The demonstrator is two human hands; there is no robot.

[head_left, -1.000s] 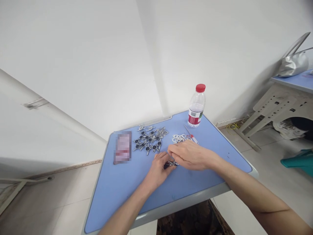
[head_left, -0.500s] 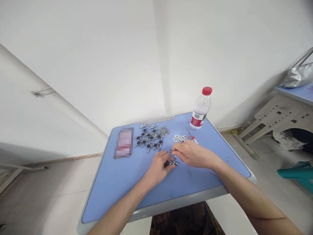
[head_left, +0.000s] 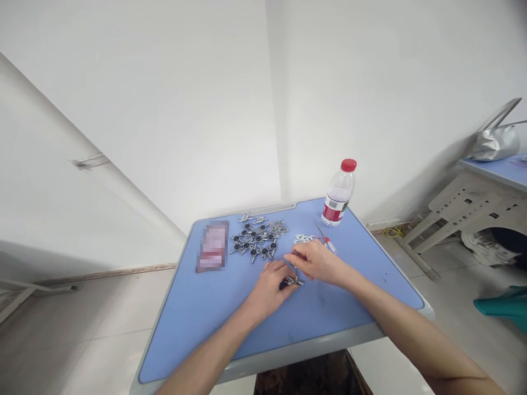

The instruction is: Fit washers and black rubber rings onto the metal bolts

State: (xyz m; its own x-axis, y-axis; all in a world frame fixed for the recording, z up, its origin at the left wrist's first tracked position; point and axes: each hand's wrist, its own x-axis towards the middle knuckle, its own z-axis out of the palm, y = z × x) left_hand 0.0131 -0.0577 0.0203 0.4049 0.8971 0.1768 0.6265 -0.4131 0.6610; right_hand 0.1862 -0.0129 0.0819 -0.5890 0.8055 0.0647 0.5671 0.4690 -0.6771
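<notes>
My left hand (head_left: 272,282) rests low over the blue tabletop, its fingers closed on a small metal fitting (head_left: 293,281) with a dark part partly under the fingers. Just above it, my right hand (head_left: 315,260) pinches a small screwdriver (head_left: 295,271). Its thin shaft points down and meets the fitting; most of the handle is hidden by the fingers. Beyond the left hand lies a group of similar metal fittings (head_left: 258,238) with black round caps. Flat white metal plates (head_left: 303,239) lie in a pile behind the right hand.
A screwdriver with a red and clear handle (head_left: 329,245) lies right of the plates. Behind it stands a water bottle with a red cap (head_left: 338,195). A pixelated pink rectangular thing (head_left: 212,247) lies at the table's left. The wall borders the table's (head_left: 197,329) far edge.
The camera view has shifted slightly, so the table appears lower. My right hand has turned a little around the screwdriver, showing more of its shaft. My left hand keeps hold of the fitting.
</notes>
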